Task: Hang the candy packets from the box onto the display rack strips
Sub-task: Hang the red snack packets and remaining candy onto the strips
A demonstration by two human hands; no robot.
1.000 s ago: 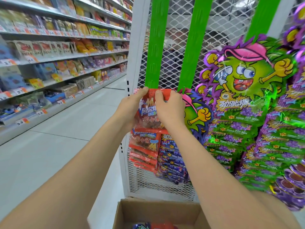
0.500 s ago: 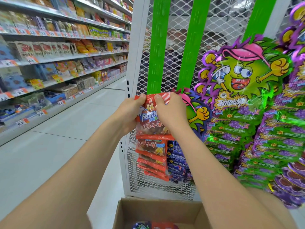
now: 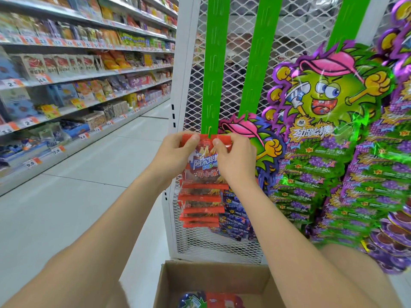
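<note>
The red glossy plastic candy packet point(image 3: 205, 161) sits against the leftmost flat green plastic strip point(image 3: 213, 63), just under its bare stretch. The left hand point(image 3: 175, 156) and right hand point(image 3: 235, 161) each pinch a top corner, fingers curled (thumbs nearly meeting). More crinkly red packets point(image 3: 201, 206) hang just beneath. Behind stands white wire mesh point(image 3: 222, 245). An open brown cardboard box point(image 3: 213, 276) lies below, with the aisle floor point(image 3: 89, 207) open to the left.

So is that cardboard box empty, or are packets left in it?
Not empty: red and blue packets lie in the open cardboard box, at the picture's lower edge.
</note>
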